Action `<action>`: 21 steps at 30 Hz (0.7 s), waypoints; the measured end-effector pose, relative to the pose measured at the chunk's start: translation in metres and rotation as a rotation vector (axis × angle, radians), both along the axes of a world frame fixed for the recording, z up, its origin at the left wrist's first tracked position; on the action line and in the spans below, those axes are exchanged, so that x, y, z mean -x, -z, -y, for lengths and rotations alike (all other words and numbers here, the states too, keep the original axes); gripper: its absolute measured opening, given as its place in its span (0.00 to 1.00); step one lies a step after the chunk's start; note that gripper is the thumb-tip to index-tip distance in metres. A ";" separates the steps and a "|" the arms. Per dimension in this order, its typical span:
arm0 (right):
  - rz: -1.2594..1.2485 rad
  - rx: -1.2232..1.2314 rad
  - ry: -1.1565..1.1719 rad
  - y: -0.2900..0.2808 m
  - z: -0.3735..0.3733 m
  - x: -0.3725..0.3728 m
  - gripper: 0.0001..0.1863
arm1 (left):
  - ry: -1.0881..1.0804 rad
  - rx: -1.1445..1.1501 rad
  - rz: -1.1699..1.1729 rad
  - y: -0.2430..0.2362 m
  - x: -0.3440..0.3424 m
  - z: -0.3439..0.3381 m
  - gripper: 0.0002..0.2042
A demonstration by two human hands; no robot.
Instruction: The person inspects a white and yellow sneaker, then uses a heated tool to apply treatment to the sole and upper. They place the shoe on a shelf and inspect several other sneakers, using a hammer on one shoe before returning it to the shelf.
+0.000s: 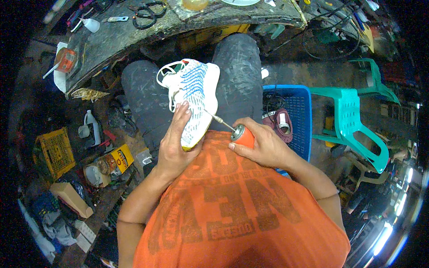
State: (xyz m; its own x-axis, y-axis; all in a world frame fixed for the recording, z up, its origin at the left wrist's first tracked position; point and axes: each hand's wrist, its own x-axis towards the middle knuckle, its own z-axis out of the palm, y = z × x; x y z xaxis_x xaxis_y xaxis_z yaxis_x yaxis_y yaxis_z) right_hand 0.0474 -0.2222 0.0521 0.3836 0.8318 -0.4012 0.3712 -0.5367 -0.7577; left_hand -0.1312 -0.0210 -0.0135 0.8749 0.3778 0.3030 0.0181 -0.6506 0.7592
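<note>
A white shoe [194, 89] with a blue wavy pattern and white laces is held tilted over my lap by my left hand [172, 145], its fingers pressed along the shoe's lower part. My right hand [263, 145] grips a small orange can [244, 140] with a metal top and a long thin spout [219, 120]. The spout's tip is at the side of the shoe, close to the sole; whether it touches cannot be made out. My dark trousers [237, 76] and orange shirt [232, 201] lie beneath.
Ahead, a worn workbench [111, 44] holds black scissors [146, 15] and a white squeeze bottle [91, 25]. On the right are a blue basket [303, 116] with a maroon shoe [272, 117] and green plastic chairs [344, 111]. A yellow crate [60, 152] and scattered containers sit left.
</note>
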 end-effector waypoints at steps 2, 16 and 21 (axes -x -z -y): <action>-0.007 0.038 0.028 0.002 0.001 -0.005 0.27 | -0.007 0.020 0.018 0.002 0.000 0.000 0.41; -0.657 -0.125 0.493 -0.002 0.021 -0.062 0.33 | -0.122 0.195 0.083 0.014 0.013 0.003 0.37; -1.114 -0.628 0.758 0.001 0.034 -0.074 0.35 | -0.333 0.465 0.073 0.001 0.010 -0.006 0.35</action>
